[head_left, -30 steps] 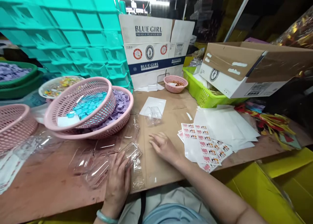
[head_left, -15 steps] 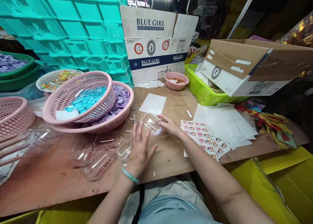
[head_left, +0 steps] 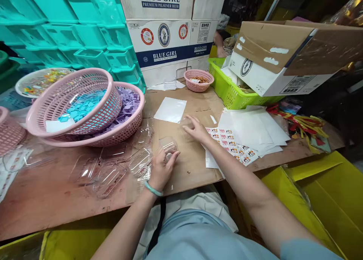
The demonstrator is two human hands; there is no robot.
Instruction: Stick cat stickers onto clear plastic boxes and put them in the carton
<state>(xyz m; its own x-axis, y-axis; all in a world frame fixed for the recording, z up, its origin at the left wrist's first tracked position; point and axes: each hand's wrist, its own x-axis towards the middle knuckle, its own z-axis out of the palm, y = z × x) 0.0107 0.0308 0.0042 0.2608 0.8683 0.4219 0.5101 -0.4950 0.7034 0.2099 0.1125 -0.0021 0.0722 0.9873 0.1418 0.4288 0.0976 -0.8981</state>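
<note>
My left hand (head_left: 161,170) is closed near the front of the table, thumb and fingers pinching the near end of a small clear plastic box (head_left: 168,142). Farther forward and to the right, my right hand (head_left: 197,130) hovers with thumb and forefinger apart. A faint, blurred clear shape shows by its fingertips; whether they touch it I cannot make out. Left of my left hand lie several more clear plastic boxes (head_left: 109,178). A white sheet (head_left: 170,109) rests on the cardboard beyond both hands.
Pink baskets hold blue pieces (head_left: 85,105) and purple pieces (head_left: 127,103). Sticker sheets (head_left: 231,144) and white papers (head_left: 252,129) lie right of my right arm. Beer cartons (head_left: 167,36), a green crate (head_left: 231,93) and turquoise bins (head_left: 62,33) stand behind. Another person's hand (head_left: 220,50) shows at the back.
My left hand has gone from spread to pinching the clear box. My right hand has come off that box and moved up and right. A blurred hand at the left edge is gone; the view has shifted.
</note>
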